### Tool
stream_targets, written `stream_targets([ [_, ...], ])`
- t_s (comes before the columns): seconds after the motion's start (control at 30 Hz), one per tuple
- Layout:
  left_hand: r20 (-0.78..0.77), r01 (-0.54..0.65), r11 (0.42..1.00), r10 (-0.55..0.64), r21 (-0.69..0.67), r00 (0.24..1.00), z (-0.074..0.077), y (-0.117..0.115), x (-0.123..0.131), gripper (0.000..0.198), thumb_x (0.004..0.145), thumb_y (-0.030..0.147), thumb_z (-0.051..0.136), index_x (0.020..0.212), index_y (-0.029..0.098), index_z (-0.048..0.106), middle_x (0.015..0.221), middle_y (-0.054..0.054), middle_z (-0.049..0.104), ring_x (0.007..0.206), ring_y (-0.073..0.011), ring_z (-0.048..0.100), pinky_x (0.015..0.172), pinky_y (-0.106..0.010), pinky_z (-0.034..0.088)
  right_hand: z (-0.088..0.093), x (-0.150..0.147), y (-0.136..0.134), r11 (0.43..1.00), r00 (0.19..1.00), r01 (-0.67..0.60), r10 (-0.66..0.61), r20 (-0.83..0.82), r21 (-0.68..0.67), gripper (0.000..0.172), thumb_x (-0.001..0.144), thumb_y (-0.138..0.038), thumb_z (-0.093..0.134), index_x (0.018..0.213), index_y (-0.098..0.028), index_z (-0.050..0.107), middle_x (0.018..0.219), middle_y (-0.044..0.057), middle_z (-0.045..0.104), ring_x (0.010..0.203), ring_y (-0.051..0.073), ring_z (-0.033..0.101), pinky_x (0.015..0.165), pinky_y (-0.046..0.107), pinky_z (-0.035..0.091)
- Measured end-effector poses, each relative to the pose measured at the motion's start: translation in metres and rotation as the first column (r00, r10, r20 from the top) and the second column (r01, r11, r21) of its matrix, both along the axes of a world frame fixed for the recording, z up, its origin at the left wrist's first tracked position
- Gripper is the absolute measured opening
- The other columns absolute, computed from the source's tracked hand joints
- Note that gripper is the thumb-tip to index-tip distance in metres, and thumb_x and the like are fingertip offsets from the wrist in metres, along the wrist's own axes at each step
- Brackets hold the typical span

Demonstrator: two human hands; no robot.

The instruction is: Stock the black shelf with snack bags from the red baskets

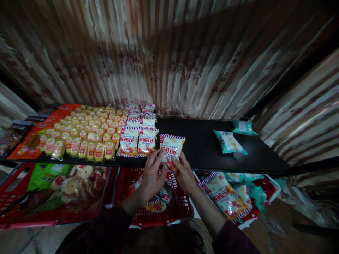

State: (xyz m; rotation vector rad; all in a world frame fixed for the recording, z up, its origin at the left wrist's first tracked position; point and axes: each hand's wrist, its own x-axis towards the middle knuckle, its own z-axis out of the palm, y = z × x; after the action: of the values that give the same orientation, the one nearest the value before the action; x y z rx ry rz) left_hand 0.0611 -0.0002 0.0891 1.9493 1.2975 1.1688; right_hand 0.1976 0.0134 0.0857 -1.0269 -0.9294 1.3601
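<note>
A white and red snack bag (172, 146) with a blue-striped top edge is held upright at the front of the black shelf (197, 135). My right hand (184, 173) grips its lower right side, thumb across the front. On its lower left, my left hand (153, 171) has bent fingers against the bag. Just left of it, matching snack bags (147, 141) stand in two columns running back to the curtain. Beneath my hands is a red basket (180, 211) with more snack packets inside, partly hidden by my left arm.
Rows of small yellow wrapped cakes (90, 135) and an orange package (26, 144) cover the shelf's left part. Teal bags (229, 142) lie on the right. Below are a red basket of packaged food (90, 211) and a pile of snack bags (225, 194). A striped curtain (169, 63) hangs behind.
</note>
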Motion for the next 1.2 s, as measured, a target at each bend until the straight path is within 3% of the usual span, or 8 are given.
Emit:
stream_targets([
  [0.1, 0.041, 0.028, 0.999, -0.026, -0.033, 0.999, -0.005, 0.001, 0.004, 0.052, 0.09, 0.024, 0.043, 0.142, 0.024, 0.035, 0.145, -0.01, 0.037, 0.135, -0.0214, 0.034, 0.112, -0.042, 0.031, 0.001, 0.0, 0.001, 0.999, 1.0, 0.026, -0.026, 0.007, 0.021, 0.055, 0.079, -0.046, 0.062, 0.128, -0.026, 0.048, 0.118, 0.009, 0.065, 0.101, 0.025, 0.065, 0.085, 0.038, 0.054],
  [0.27, 0.077, 0.014, 1.0, -0.013, -0.006, 0.997, -0.011, 0.002, 0.009, 0.049, 0.091, 0.02, 0.04, 0.14, 0.024, 0.039, 0.141, -0.009, 0.042, 0.133, -0.0208, 0.038, 0.111, -0.041, 0.033, -0.005, 0.003, 0.003, 0.999, 0.999, 0.032, -0.032, 0.0, 0.027, 0.054, 0.082, -0.047, 0.058, 0.13, -0.025, 0.047, 0.121, 0.008, 0.064, 0.103, 0.025, 0.064, 0.091, 0.042, 0.051],
  [0.43, 0.009, -0.034, 0.998, 0.034, 0.043, 0.999, -0.014, 0.002, 0.011, 0.047, 0.091, 0.018, 0.037, 0.138, 0.022, 0.042, 0.141, -0.011, 0.042, 0.132, -0.0208, 0.038, 0.11, -0.041, 0.035, -0.009, 0.005, 0.003, 0.995, 0.997, 0.023, -0.03, 0.068, 0.101, 0.056, 0.083, -0.046, 0.059, 0.133, -0.025, 0.045, 0.127, 0.007, 0.06, 0.111, 0.024, 0.059, 0.1, 0.044, 0.045],
  [0.63, -0.048, -0.117, 0.984, 0.124, 0.138, 0.991, -0.025, 0.002, 0.006, 0.047, 0.091, 0.013, 0.036, 0.138, 0.02, 0.04, 0.143, -0.012, 0.04, 0.134, -0.0206, 0.035, 0.11, -0.04, 0.034, -0.012, -0.005, 0.007, 0.992, 0.989, 0.026, -0.044, 0.143, 0.122, 0.064, 0.083, -0.046, 0.058, 0.14, -0.024, 0.037, 0.133, 0.007, 0.055, 0.117, 0.025, 0.056, 0.101, 0.044, 0.045],
  [0.9, -0.063, -0.245, 0.938, 0.268, 0.246, 0.961, -0.036, 0.002, -0.015, 0.051, 0.089, 0.012, 0.037, 0.139, 0.021, 0.034, 0.142, -0.013, 0.039, 0.135, -0.0216, 0.034, 0.109, -0.045, 0.034, -0.032, -0.022, 0.019, 0.97, 0.884, 0.007, -0.12, 0.451, 0.244, 0.067, 0.081, -0.049, 0.06, 0.139, -0.024, 0.041, 0.125, 0.007, 0.061, 0.116, 0.026, 0.056, 0.097, 0.043, 0.047],
  [1.2, -0.091, -0.269, 0.928, 0.301, 0.257, 0.949, -0.043, 0.003, -0.029, 0.049, 0.089, 0.012, 0.038, 0.138, 0.02, 0.034, 0.139, -0.015, 0.042, 0.133, -0.0233, 0.037, 0.107, -0.046, 0.037, -0.04, -0.042, 0.022, 0.959, 0.82, 0.091, -0.225, 0.526, 0.268, 0.066, 0.08, -0.05, 0.06, 0.136, -0.02, 0.045, 0.129, 0.012, 0.056, 0.12, 0.027, 0.051, 0.103, 0.046, 0.04],
])
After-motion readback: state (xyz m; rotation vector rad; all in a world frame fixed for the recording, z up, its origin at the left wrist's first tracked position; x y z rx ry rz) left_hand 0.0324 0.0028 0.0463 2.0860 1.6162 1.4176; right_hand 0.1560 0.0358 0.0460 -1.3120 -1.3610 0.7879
